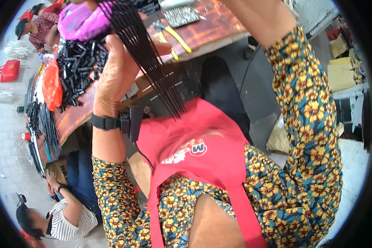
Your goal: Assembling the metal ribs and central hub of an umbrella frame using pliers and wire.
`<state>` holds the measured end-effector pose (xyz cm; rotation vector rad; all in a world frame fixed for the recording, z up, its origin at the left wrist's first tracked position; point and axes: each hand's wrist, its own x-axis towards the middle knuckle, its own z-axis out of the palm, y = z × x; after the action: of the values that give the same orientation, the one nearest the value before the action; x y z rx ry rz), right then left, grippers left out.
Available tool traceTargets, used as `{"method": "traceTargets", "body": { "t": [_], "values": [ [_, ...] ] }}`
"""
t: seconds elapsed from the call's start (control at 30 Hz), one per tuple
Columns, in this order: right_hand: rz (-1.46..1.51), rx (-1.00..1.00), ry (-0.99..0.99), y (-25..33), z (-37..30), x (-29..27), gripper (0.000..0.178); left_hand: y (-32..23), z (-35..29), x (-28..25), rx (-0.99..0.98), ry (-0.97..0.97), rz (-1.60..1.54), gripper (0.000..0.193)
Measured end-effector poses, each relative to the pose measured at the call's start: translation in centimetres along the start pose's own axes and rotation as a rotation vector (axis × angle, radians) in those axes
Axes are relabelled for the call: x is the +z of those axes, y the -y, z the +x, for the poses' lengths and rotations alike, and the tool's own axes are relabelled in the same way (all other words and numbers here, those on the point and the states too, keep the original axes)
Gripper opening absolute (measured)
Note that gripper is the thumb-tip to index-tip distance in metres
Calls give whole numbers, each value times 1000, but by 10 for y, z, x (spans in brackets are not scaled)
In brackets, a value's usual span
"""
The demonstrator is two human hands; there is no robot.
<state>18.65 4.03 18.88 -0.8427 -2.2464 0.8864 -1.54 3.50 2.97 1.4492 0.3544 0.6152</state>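
Note:
My left hand (118, 68) is raised over the near edge of the table, closed around a bundle of thin black rods (142, 51). Its thumb lies on the left side of the bundle, and fingertips show on the right. The rods fan out at the top and run down to narrow tips in front of my red apron (198, 140). My right forearm rises to the top edge, where the hand is cut off from view. Left of the bundle, a heap of short black tube-like pieces (80, 62) covers the table.
Yellow-handled pliers (177, 39) lie on the table (215, 20) near a tray of small metallic pieces (182, 16). Purple (84, 22) and orange (52, 87) plastic bags sit by the heap. One co-worker (72, 213) sits at lower left; others are at upper left.

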Motion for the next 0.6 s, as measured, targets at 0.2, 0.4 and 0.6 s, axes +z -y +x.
{"method": "traceTargets", "body": {
  "t": [0.2, 0.4, 0.6],
  "values": [
    [-97, -18, -21, -17, 2, 30, 40, 3, -30, 17, -89, -103, -18, 29],
    [275, 275, -210, -64, 14, 55, 46, 5, -42, 13, -90, -359, -138, 21],
    [313, 361, 11, -144, -59, 162, 26, -3, -72, -49, 144, -606, -590, 24]
  ]
}}
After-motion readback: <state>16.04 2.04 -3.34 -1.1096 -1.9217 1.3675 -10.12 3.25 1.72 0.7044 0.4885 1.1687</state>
